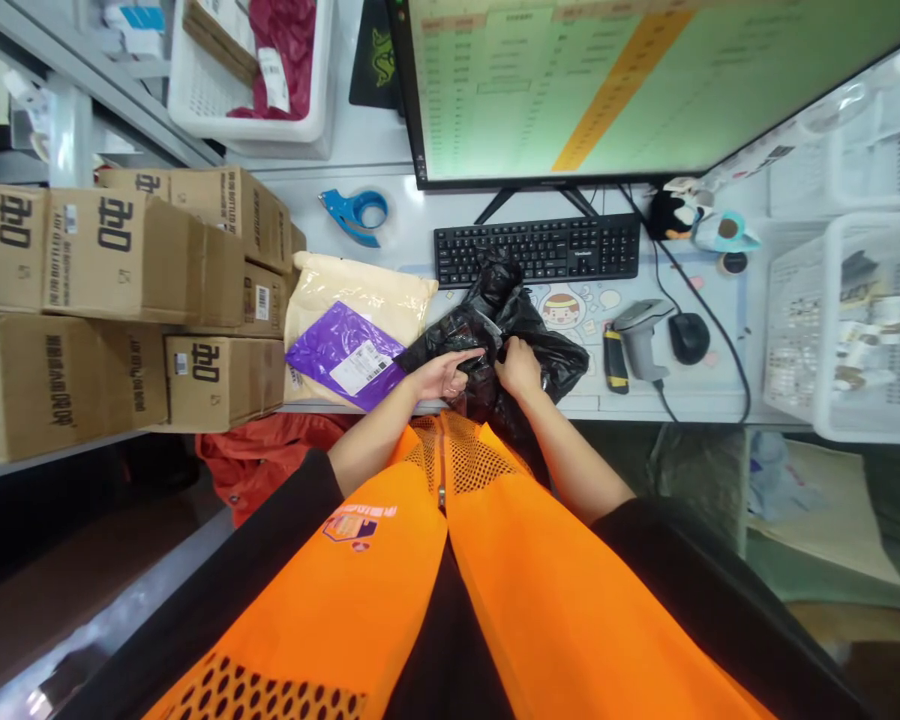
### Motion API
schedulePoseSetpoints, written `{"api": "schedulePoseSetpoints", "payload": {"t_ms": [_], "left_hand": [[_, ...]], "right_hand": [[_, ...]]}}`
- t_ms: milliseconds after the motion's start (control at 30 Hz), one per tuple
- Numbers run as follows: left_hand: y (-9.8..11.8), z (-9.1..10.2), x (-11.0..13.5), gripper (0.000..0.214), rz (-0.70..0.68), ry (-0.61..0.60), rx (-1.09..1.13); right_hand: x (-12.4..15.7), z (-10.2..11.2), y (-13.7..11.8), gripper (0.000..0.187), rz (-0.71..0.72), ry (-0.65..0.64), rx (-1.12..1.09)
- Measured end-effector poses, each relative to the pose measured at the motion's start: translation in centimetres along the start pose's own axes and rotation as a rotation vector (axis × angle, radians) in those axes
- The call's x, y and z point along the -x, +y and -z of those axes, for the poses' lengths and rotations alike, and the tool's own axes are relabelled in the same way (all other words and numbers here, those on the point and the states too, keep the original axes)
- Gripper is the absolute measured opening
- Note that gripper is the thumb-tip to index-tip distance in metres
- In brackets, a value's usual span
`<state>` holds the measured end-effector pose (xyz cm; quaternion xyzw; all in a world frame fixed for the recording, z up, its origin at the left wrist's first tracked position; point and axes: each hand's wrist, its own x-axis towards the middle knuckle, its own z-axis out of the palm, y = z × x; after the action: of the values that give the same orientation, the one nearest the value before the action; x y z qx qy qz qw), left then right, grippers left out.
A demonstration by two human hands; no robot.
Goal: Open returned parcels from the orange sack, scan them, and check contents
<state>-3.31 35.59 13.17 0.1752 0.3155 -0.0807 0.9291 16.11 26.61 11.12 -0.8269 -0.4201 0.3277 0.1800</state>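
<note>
A crumpled black plastic bag (529, 316) lies under both hands; the right hand (520, 368) grips its folds, while the left hand (441, 377) extends an index finger over it, its hold unclear. Left of that hand lies a purple mailer (331, 352); beyond both, a computer keyboard (562, 250).

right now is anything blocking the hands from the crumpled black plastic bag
Nothing visible does: the right hand touches the crumpled black plastic bag, and the left hand is over its near side.
</note>
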Motion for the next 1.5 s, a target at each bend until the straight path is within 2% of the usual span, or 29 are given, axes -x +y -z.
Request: {"api": "schedulePoseSetpoints", "payload": {"t_ms": [100,267,367,467,567,633,767,833,900,1000,1067,1200,1267,1333,1400,1500], "left_hand": [[0.3,-0.2,-0.5,0.073,0.002,0.018,0.031],[0.9,-0.6,-1.8,0.071,0.003,0.035,0.067],[1.1,-0.9,-3.0,0.065,-0.007,0.044,0.1],[1.4,-1.2,-3.7,0.05,-0.01,0.055,0.171],[1.8,-1.2,-3.2,0.046,-0.011,0.068,0.246],[1.8,-0.8,-1.8,0.046,-0.016,0.099,0.254],[1.5,0.2,2.2,0.051,-0.048,0.183,0.163],[1.3,0.4,3.7,0.057,-0.095,0.163,0.108],[1.2,0.1,4.0,0.063,-0.094,0.08,0.048],[1.3,-0.7,2.5,0.064,-0.003,0.007,0.012],[1.3,-1.0,1.2,0.062,0.011,0.063,0.076],[1.6,-0.7,0.0,0.062,0.009,0.156,0.199],[1.8,-0.5,0.2,0.063,0.028,0.156,0.213],[2.1,-0.5,0.4,0.065,0.038,0.152,0.221],[2.3,-0.5,0.4,0.066,0.043,0.141,0.212],[2.2,-0.4,0.2,0.067,0.048,0.122,0.187]], "right_hand": [[0.2,1.0,0.5,0.004,-0.004,0.045,-0.049],[1.9,5.0,1.5,0.02,0.029,0.159,-0.156],[3.2,6.4,1.3,0.024,0.171,0.144,-0.26],[3.6,5.5,0.5,0.027,0.289,0.003,-0.353],[3.2,3.0,-0.1,0.031,0.269,-0.161,-0.375],[2.9,1.3,-0.2,0.035,0.283,-0.232,-0.354],[2.7,-1.2,0.4,0.031,0.421,-0.305,-0.196],[2.6,-2.0,0.6,0.026,0.474,-0.317,-0.09],[2.3,-2.4,0.5,0.027,0.503,-0.328,-0.013],[2.4,-2.0,0.4,0.029,0.537,-0.351,0.011],[3.4,-0.7,0.7,0.033,0.562,-0.328,-0.011],[8.5,3.2,3.3,0.044,0.554,-0.235,0.018],[11.4,4.6,4.9,0.056,0.527,-0.292,0.108],[13.3,5.0,6.2,0.066,0.487,-0.364,0.213],[13.6,4.6,6.9,0.068,0.461,-0.378,0.283],[11.5,4.0,6.4,0.056,0.511,-0.372,0.241]]}}
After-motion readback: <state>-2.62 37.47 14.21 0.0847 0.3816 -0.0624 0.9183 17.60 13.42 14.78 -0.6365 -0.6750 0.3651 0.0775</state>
